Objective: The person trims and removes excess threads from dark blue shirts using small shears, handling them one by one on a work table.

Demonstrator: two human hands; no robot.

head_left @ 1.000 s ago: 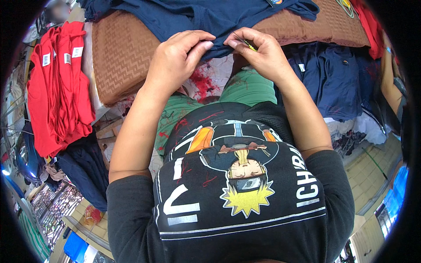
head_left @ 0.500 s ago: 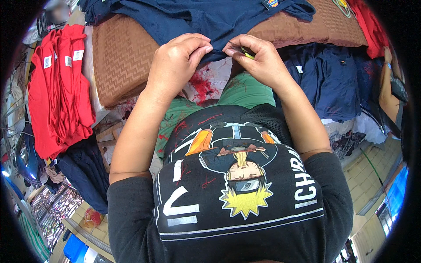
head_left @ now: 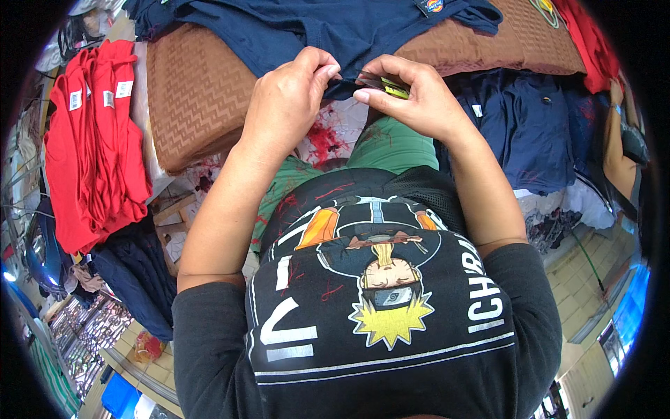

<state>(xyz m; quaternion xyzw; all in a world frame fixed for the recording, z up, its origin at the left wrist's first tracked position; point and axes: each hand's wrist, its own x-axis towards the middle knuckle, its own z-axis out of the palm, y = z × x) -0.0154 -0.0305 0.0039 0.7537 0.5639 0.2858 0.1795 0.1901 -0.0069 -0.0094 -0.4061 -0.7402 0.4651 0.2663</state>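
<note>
A navy garment (head_left: 279,31) lies spread over a brown cushion, its near edge hanging toward my lap. My left hand (head_left: 296,87) pinches that edge between thumb and fingers. Just to its right, my right hand (head_left: 412,91) is closed around small thread snips (head_left: 392,89) with dark blades and a yellow-green part. The blades point left toward the pinched cloth. Whether they touch it I cannot tell. Part of the snips is hidden in my palm.
The brown zigzag-patterned cushion (head_left: 199,91) spans the front. Red garments with white tags (head_left: 94,153) hang at the left, above dark trousers (head_left: 136,272). More navy garments (head_left: 523,133) lie at the right. Another person's arm (head_left: 618,150) shows at the far right edge. Red thread scraps (head_left: 328,143) lie below my hands.
My left hand has risen slightly and tilted upright, still pinching the cloth. My right hand has opened its grip somewhat, so more of the snips shows.
</note>
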